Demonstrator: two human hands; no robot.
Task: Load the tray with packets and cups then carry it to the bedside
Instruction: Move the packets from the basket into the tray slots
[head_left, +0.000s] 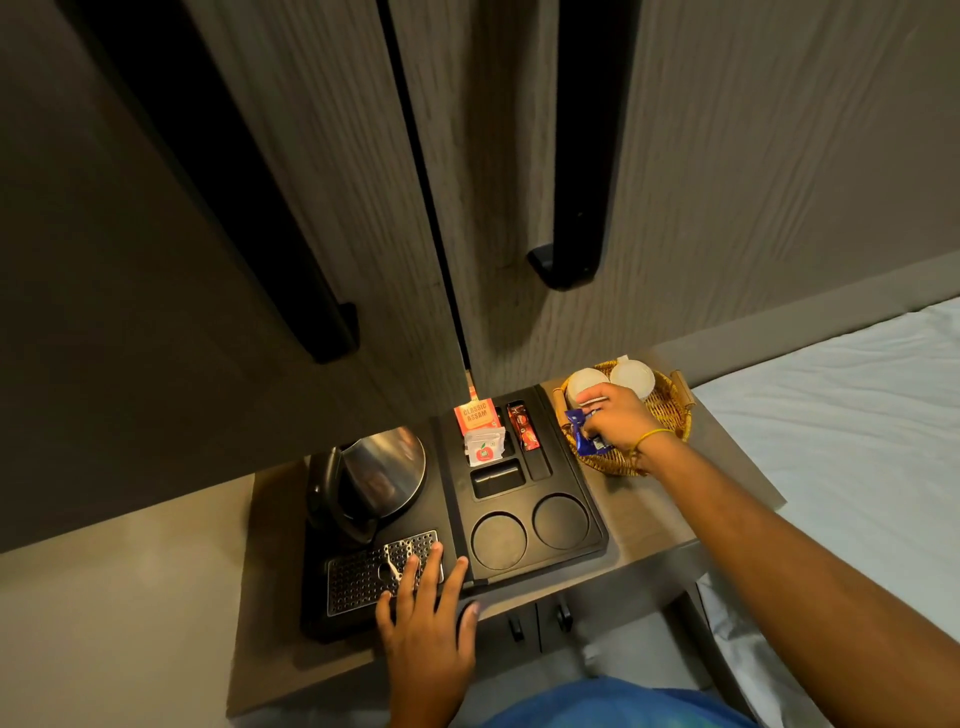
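A black tray (592, 512) lies on a small wooden table; it has slots and two round cup recesses with nothing in them. An orange tea packet (476, 413), a white packet (484, 448) and a dark red sachet (522, 426) stand in its back slots. To its right a wicker basket (670, 410) holds two white cups (631, 376). My right hand (618, 418) is over the basket, shut on a blue packet (584, 431). My left hand (423, 608) rests flat, fingers spread, on the tray's front edge by the metal drip grille (363, 574).
A steel kettle (374, 475) sits on the tray's left half. Tall wardrobe doors with long black handles (576, 156) rise right behind the table. A bed with a white sheet (857, 431) runs along the right. Beige floor lies to the left.
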